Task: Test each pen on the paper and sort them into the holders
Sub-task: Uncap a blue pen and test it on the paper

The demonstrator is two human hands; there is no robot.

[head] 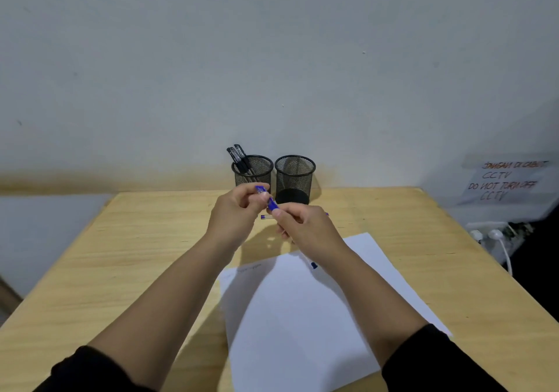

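Both hands hold one blue pen [271, 201] above the table, in front of the holders. My left hand [239, 213] pinches its upper, capped end; my right hand [302, 225] grips its lower part. Another blue pen [266, 217] lies on the table behind my hands, mostly hidden. A small blue piece [314, 265] shows on the paper beside my right wrist. The white paper [302, 316] lies near me, with faint scribbles at its far left corner. Two black mesh holders stand by the wall: the left holder [257, 171] has three black pens [240, 160], the right holder [295, 177] looks empty.
The wooden table [136, 255] ends at a pale wall. A handwritten CCTV notice [508, 183] hangs at the right. Below it sits a power strip [490, 234] with white plugs and a cable, off the table's right edge.
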